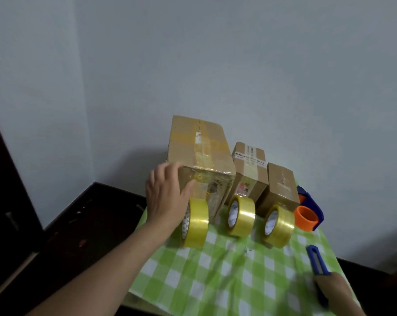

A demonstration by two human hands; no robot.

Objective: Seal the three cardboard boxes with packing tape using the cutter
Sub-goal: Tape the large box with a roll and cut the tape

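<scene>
Three taped cardboard boxes stand in a row at the back of the table: a large box (199,153), a medium box (250,169) and a small box (280,183). One yellow tape roll stands before each: left roll (196,224), middle roll (242,216), right roll (279,226). My left hand (165,195) lies against the large box's near left corner, fingers spread on its left side and thumb on its front face. A blue cutter (317,261) lies at the right. My right hand (336,293), blurred and partly out of frame, overlaps the cutter's near end; its grip is unclear.
A green-and-white checked cloth (227,281) covers the table. A blue tape dispenser with an orange core (307,215) sits right of the small box. A pale wall rises close behind the boxes. Dark floor (79,224) lies past the table's left edge.
</scene>
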